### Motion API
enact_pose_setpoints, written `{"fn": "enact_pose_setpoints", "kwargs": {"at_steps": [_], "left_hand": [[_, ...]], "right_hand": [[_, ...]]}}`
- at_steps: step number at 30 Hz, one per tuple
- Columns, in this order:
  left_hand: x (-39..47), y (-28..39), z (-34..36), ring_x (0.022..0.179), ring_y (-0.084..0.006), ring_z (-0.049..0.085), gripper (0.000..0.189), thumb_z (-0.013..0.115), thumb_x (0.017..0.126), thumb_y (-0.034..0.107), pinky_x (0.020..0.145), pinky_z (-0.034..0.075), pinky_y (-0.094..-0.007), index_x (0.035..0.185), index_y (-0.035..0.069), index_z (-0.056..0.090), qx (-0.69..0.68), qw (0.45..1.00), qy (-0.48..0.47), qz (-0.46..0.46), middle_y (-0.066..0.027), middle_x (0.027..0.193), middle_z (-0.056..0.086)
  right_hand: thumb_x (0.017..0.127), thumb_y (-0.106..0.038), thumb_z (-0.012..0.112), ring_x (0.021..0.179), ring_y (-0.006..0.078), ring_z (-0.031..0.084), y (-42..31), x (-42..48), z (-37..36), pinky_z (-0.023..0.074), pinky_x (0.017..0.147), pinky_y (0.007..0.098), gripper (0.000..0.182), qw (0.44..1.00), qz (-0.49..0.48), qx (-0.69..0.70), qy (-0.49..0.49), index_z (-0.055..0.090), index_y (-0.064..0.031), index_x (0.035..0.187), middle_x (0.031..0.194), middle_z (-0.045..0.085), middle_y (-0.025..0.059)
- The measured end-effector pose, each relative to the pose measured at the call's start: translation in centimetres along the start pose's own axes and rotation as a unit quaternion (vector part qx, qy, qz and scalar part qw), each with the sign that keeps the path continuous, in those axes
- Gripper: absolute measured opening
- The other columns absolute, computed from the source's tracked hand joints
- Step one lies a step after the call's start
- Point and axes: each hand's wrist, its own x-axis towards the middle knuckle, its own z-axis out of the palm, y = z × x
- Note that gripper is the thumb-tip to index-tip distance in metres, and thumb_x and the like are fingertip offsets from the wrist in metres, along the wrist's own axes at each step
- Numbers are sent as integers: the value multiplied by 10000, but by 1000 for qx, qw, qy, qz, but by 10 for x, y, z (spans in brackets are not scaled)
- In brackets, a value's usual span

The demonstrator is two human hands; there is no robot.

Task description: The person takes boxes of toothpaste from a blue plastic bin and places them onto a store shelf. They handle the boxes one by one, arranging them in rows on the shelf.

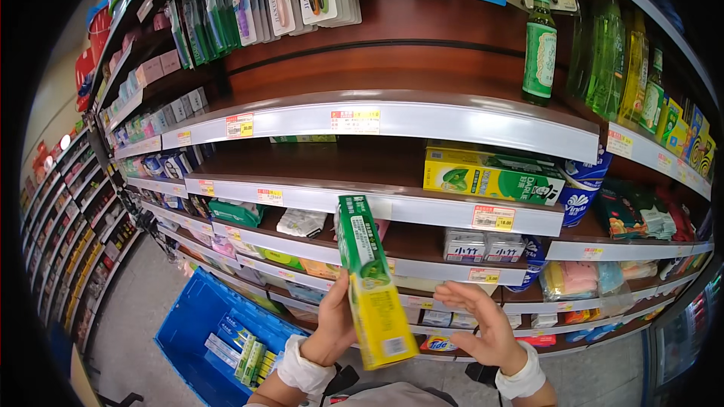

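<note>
My left hand (335, 316) grips a long green and yellow toothpaste carton (373, 288) by its left side, holding it tilted in front of the shelves. To the carton's right, my right hand (481, 325) is raised with thumb and fingers apart and nothing between them. Beyond the hands, a Darlie toothpaste carton (489, 176) in matching green and yellow lies on a middle shelf. Below and left, a blue plastic crate (189, 316) contains several toothpaste cartons (249, 359).
A green glass bottle (540, 51) stands on the upper shelf (396, 82). Toothbrush packs (209, 17) hang at the upper left. Blue Vinda packs (578, 198) sit right of the Darlie carton. White small boxes (483, 246) rest one shelf lower. Grey floor (121, 299) lies left of the crate.
</note>
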Motion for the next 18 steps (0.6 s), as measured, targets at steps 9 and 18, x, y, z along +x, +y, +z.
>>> {"fn": "enact_pose_setpoints", "kwargs": {"at_steps": [9, 18], "left_hand": [[-30, 48, 4, 709, -207, 479, 663, 492, 869, 239, 601, 475, -266, 1335, -42, 113, -254, 941, -165, -149, -145, 942, 395], [-39, 35, -20, 762, -264, 515, 652, 578, 804, 246, 493, 482, -250, 1314, 20, 239, -213, 939, -201, -180, -225, 1163, 381]], "right_hand": [[716, -111, 645, 1046, 307, 497, -10, 71, 11, 415, 862, 344, 492, 955, -158, -249, -31, 467, -23, 1167, 1159, 491, 152], [702, -269, 661, 1211, 353, 331, -8, 119, 18, 282, 987, 428, 612, 904, -217, -340, -145, 430, -53, 1227, 1289, 382, 169]]}}
